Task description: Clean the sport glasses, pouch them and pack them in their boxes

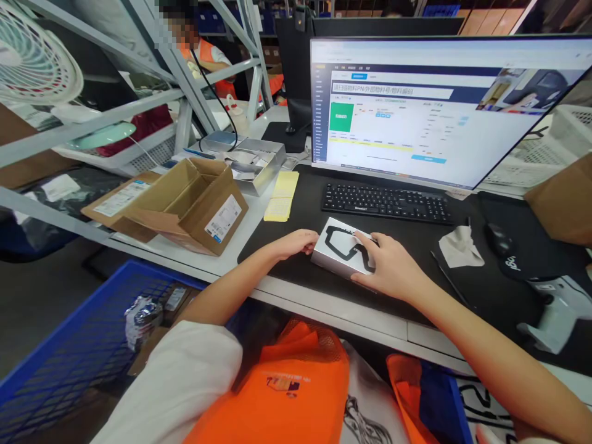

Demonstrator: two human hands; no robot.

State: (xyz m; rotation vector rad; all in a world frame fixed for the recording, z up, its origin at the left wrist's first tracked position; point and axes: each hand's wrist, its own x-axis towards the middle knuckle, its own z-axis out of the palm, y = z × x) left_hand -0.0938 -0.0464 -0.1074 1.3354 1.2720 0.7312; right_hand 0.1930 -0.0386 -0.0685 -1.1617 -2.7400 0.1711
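Observation:
A flat silver-grey product box [340, 250] with a black outline printed on its lid lies on the black desk mat [296, 228], in front of the keyboard [386, 202]. My left hand [296, 242] curls against the box's left end, fingers closed on its edge. My right hand [391, 265] lies over the box's right end, fingers bent round the near corner. Both hands grip the box together.
An open cardboard carton [185, 203] stands at the left, with yellow sticky pads [281, 196] and an open silver box [252, 160] behind. A monitor [435, 105], cloth [460, 246], mouse [499, 239] and scanner [552, 305] lie right. A blue crate [83, 345] sits below; another person works behind the rack.

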